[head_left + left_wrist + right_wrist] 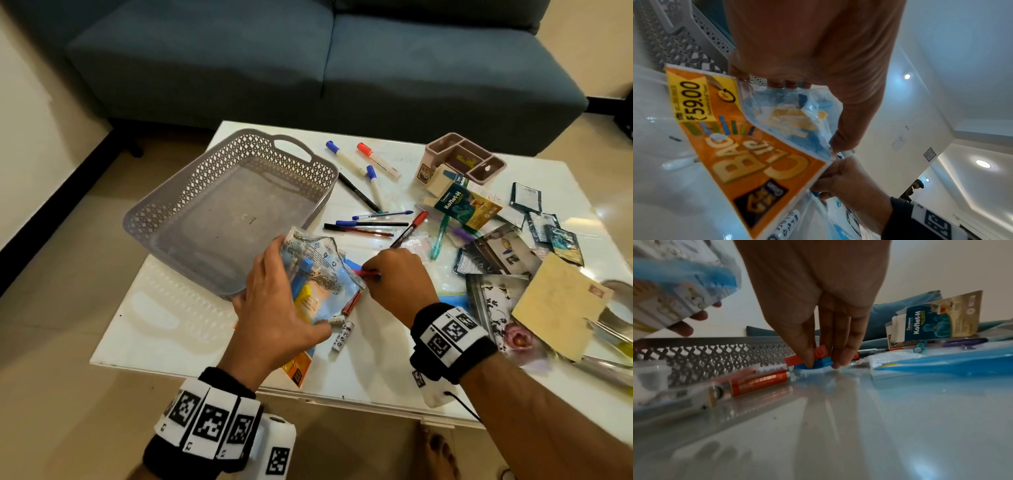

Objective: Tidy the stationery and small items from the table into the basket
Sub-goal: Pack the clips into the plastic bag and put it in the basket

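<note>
On the left of the white table (376,359) stands the grey plastic basket with lattice walls (191,192), and nothing lies in it. My left hand (274,308) grips a clear plastic packet of bag clips with an orange card (748,146), fingers curled around it, lifted just above the near corner of the basket. To the right, my right hand (397,274) pinches a small red clip (807,356) against the table, fingertips together on it. Pens (366,226) lie further right.
</note>
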